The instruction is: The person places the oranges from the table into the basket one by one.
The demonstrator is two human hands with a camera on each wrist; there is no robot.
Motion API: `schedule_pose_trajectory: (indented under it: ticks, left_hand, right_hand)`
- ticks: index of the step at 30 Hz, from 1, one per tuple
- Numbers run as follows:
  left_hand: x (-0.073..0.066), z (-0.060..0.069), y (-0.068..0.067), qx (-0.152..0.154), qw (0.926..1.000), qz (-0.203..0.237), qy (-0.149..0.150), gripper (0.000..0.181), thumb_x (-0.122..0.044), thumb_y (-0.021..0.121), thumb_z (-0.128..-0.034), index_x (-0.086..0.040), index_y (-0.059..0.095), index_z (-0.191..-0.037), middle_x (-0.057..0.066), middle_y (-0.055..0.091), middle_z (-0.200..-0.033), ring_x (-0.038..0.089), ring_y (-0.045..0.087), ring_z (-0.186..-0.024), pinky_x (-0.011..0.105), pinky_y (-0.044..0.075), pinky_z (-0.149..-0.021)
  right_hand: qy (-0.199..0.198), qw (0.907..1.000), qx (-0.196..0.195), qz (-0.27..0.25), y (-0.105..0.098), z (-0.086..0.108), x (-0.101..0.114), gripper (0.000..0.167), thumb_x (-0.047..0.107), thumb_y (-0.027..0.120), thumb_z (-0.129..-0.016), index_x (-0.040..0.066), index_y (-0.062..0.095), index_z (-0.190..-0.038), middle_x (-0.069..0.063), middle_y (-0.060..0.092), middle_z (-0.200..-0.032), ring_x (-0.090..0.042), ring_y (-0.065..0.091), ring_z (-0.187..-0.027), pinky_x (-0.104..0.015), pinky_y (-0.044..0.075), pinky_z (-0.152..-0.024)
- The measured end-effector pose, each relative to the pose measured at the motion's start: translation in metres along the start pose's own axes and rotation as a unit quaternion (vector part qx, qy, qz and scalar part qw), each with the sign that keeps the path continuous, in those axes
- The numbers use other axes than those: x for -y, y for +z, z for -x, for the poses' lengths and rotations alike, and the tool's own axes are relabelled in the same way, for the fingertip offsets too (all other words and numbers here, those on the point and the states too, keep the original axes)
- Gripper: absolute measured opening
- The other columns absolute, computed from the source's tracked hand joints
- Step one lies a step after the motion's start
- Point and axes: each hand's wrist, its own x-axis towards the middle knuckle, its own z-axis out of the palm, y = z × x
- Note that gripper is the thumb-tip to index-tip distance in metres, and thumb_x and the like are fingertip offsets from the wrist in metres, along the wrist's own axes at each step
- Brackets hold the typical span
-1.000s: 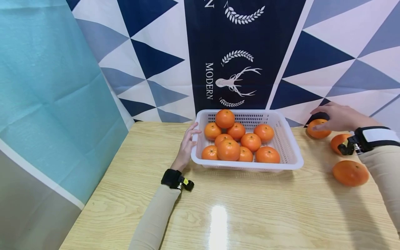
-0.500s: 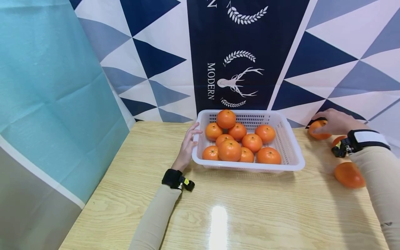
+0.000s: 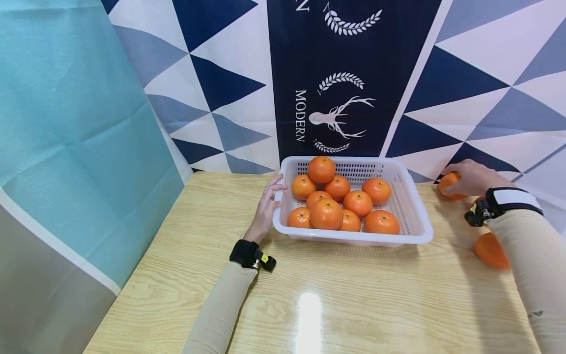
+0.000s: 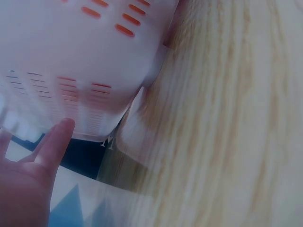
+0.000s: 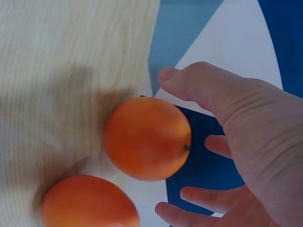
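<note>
A white plastic basket holds several oranges. My left hand rests at its left rim, with fingertips over the edge; in the left wrist view a straight digit points along the perforated wall. At the far right, my right hand reaches over an orange by the wall cloth. The right wrist view shows this orange between the spread thumb and fingers, with gaps visible around it. Another orange lies close by.
A further orange sits nearer on the wooden table, partly covered by the right forearm. A patterned cloth hangs directly behind the basket, and a blue cloth at the left.
My right hand has moved slightly down over the far orange, and its forearm has swung left, covering more of the two nearer oranges. The left hand stays at the basket rim.
</note>
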Motion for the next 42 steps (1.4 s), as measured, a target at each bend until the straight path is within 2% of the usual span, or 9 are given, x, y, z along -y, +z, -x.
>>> schedule_pose_trajectory:
  ticks: [3,9,13,19,27,32,35,39,42]
  left_hand:
    - [0.001,0.000,0.001,0.000,1.0000,0.002,-0.005,0.051,-0.011,0.045,-0.0989,-0.024,0.065,-0.144,-0.017,0.031,-0.185,0.016,0.019,-0.177,0.072,0.014,-0.141]
    - [-0.002,0.001,0.003,0.000,0.9998,-0.003,-0.019,0.051,-0.012,0.044,-0.0996,-0.027,0.065,-0.143,-0.024,0.032,-0.183,0.007,0.020,-0.175,0.069,0.014,-0.142]
    - [-0.003,0.003,0.003,0.001,0.9999,-0.005,-0.016,0.051,-0.011,0.044,-0.0995,-0.026,0.065,-0.144,-0.021,0.031,-0.184,0.011,0.020,-0.176,0.072,0.013,-0.142]
    - [-0.001,0.003,0.005,0.002,0.9999,0.003,-0.014,0.052,-0.010,0.044,-0.0991,-0.025,0.065,-0.144,-0.019,0.031,-0.184,0.014,0.019,-0.177,0.069,0.013,-0.142]
    - [-0.002,0.000,0.005,0.005,0.9998,0.003,-0.018,0.052,-0.010,0.043,-0.0991,-0.026,0.065,-0.143,-0.021,0.031,-0.183,0.012,0.020,-0.176,0.065,0.015,-0.143]
    - [-0.001,0.000,0.004,0.004,0.9997,0.003,-0.024,0.052,-0.011,0.044,-0.0988,-0.031,0.066,-0.142,-0.025,0.032,-0.182,0.005,0.021,-0.175,0.063,0.016,-0.144]
    - [-0.001,0.000,0.003,0.003,0.9997,0.002,-0.024,0.053,-0.011,0.043,-0.0991,-0.034,0.066,-0.141,-0.027,0.031,-0.182,0.002,0.021,-0.174,0.064,0.016,-0.143]
    - [0.000,0.000,0.001,0.001,0.9998,0.002,-0.019,0.053,-0.010,0.044,-0.0991,-0.032,0.066,-0.142,-0.025,0.032,-0.182,0.006,0.021,-0.175,0.066,0.016,-0.143]
    - [0.002,0.000,0.001,0.001,0.9999,0.003,-0.016,0.052,-0.011,0.044,-0.0989,-0.028,0.065,-0.143,-0.022,0.032,-0.183,0.010,0.020,-0.176,0.067,0.015,-0.142]
  right_hand:
    - [0.003,1.0000,0.001,0.001,0.006,0.000,-0.004,0.062,0.029,0.085,-0.095,-0.011,0.067,-0.139,-0.043,0.063,-0.128,-0.053,0.057,-0.110,-0.072,0.055,-0.096]
    - [0.032,0.9993,0.000,-0.020,0.017,0.003,-0.012,0.061,0.033,0.087,-0.095,-0.007,0.068,-0.137,-0.051,0.050,-0.140,-0.062,0.048,-0.121,-0.080,0.049,-0.102]
    - [0.042,0.9982,-0.001,-0.043,0.021,0.003,-0.014,0.062,0.034,0.088,-0.096,-0.006,0.067,-0.139,-0.050,0.047,-0.140,-0.061,0.045,-0.121,-0.078,0.048,-0.100]
    - [0.029,0.9992,0.003,-0.028,0.025,0.003,-0.016,0.060,0.026,0.087,-0.095,-0.009,0.065,-0.139,-0.049,0.056,-0.134,-0.059,0.049,-0.116,-0.077,0.049,-0.099]
    - [0.033,0.9991,-0.006,-0.028,0.026,0.003,-0.015,0.054,0.024,0.087,-0.094,-0.007,0.068,-0.135,-0.050,0.047,-0.132,-0.060,0.048,-0.114,-0.075,0.052,-0.094]
    - [0.029,0.9993,-0.003,-0.021,0.023,0.003,-0.011,0.047,0.018,0.089,-0.093,-0.004,0.072,-0.131,-0.044,0.050,-0.125,-0.057,0.049,-0.109,-0.070,0.053,-0.090]
    - [0.011,0.9999,0.001,-0.010,0.020,0.002,-0.007,0.044,0.014,0.090,-0.090,-0.003,0.074,-0.128,-0.042,0.053,-0.121,-0.055,0.050,-0.108,-0.069,0.053,-0.090]
    - [0.000,0.9999,0.012,-0.010,0.017,0.001,-0.005,0.040,0.008,0.088,-0.089,-0.002,0.075,-0.125,-0.040,0.056,-0.119,-0.054,0.049,-0.110,-0.069,0.052,-0.093]
    - [0.007,0.9996,0.021,-0.020,0.017,-0.001,-0.005,0.040,0.007,0.087,-0.089,0.000,0.074,-0.126,-0.040,0.055,-0.120,-0.055,0.048,-0.110,-0.071,0.051,-0.094]
